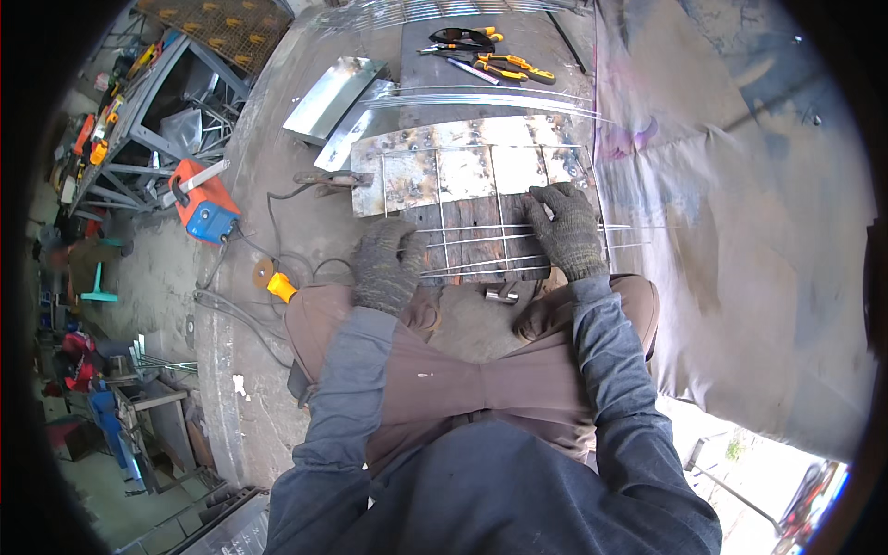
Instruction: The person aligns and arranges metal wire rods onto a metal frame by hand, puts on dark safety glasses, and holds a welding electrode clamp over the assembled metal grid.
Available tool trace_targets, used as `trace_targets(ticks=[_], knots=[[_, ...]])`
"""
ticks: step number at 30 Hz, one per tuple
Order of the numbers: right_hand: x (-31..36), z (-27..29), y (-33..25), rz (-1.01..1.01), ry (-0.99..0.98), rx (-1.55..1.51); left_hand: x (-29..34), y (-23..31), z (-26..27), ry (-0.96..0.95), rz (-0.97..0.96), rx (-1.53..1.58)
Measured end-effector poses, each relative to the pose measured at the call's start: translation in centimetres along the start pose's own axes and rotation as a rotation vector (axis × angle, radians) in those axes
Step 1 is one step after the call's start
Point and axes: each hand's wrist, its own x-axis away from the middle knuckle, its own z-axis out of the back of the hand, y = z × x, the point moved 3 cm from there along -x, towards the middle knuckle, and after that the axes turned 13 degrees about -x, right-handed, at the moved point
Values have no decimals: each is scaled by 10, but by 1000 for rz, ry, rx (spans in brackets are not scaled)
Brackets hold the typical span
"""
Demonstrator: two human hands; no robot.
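My left hand (386, 265), in a dark knitted glove, is closed around the left ends of thin metal rods (476, 238). On their right side, my right hand (566, 231), gloved alike, curls its fingers over the same rods, whose tips stick out beyond it. These rods lie across the uprights of a wire grid (498, 190). Beneath the grid are a scorched, spotted metal sheet (407, 153) and a dark, worn board (462, 217). A metal hammer head (502, 295) shows between my legs, close to the board's near edge. What the fingertips touch underneath is hidden.
A clamp with a cable (335, 179) rests left of the sheet, near an orange-and-blue welding machine (205, 205). A yellow grinder (280, 286) lies by my left knee. Beyond are folded sheet metal (335, 97), spare rods (481, 100), pliers (518, 69) and dark glasses (461, 38). Grey cloth (731, 240) hangs right.
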Motion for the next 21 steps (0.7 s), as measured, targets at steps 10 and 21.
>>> trace_targets(ticks=[10, 21], knots=[[-132, -49, 14, 155, -227, 288, -15, 0, 13, 66, 227, 282], [-229, -113, 18, 205, -462, 750, -22, 4, 23, 80, 196, 476]])
